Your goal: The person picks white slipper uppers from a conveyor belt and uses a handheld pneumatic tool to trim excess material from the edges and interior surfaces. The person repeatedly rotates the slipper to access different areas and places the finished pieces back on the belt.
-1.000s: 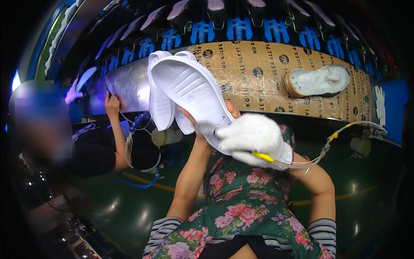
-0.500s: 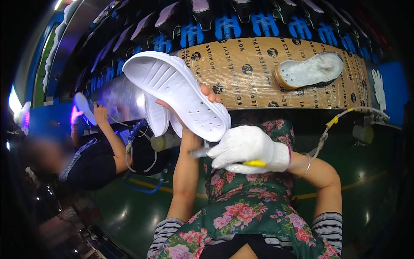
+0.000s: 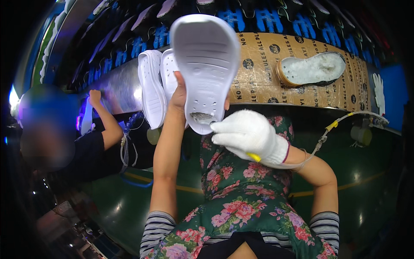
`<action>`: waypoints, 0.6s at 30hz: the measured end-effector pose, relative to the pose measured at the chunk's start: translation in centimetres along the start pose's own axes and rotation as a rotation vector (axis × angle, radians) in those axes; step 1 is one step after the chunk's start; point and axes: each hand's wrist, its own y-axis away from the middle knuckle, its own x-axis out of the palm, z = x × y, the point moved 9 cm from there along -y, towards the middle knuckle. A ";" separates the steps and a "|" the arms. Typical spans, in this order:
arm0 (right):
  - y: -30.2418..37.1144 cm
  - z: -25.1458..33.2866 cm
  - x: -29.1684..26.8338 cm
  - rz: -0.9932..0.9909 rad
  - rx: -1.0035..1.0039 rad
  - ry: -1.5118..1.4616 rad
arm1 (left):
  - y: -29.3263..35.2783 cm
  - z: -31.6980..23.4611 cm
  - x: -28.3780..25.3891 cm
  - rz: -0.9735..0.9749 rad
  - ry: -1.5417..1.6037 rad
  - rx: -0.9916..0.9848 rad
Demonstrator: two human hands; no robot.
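Note:
My bare left hand (image 3: pixel 178 94) grips a white shoe sole (image 3: pixel 204 60) from beneath and holds it up, toe end and heel end tilted up and down, its hollow inner side facing me. My right hand (image 3: pixel 250 133), in a white knit glove, is closed around a thin tool with a clear tube. Its greyish bristle tip, like a brush (image 3: pixel 202 116), lies against the sole's inside at the narrow lower end, just below a group of small holes. Two more white soles (image 3: pixel 152 88) stand left of my left hand, partly hidden behind it.
On the cardboard-covered bench (image 3: pixel 254 93) lies a dirty-white sole with a tan edge (image 3: pixel 312 69). A white glove (image 3: pixel 379 93) hangs at the right. The tube (image 3: pixel 321 140) runs from my right wrist to a fitting. Shoes on blue racks (image 3: pixel 269 20) line the back; a co-worker (image 3: pixel 101 134) sits left.
My left hand has raised the sole and turned it more upright, shifting it right. My right hand has brought the brush tip from below the sole onto its lower inner end.

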 end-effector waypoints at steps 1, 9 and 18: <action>0.3 0.6 0.9 0.092 -0.022 0.027 | 0.0 0.2 -0.9 -0.021 -0.041 -0.048; 0.2 -1.1 0.7 0.093 0.044 -0.094 | 0.0 -0.2 -5.5 -0.199 -0.607 -0.264; 5.5 -8.4 -4.0 -0.486 0.962 -0.918 | -0.5 -2.0 -5.5 -0.679 -0.397 0.450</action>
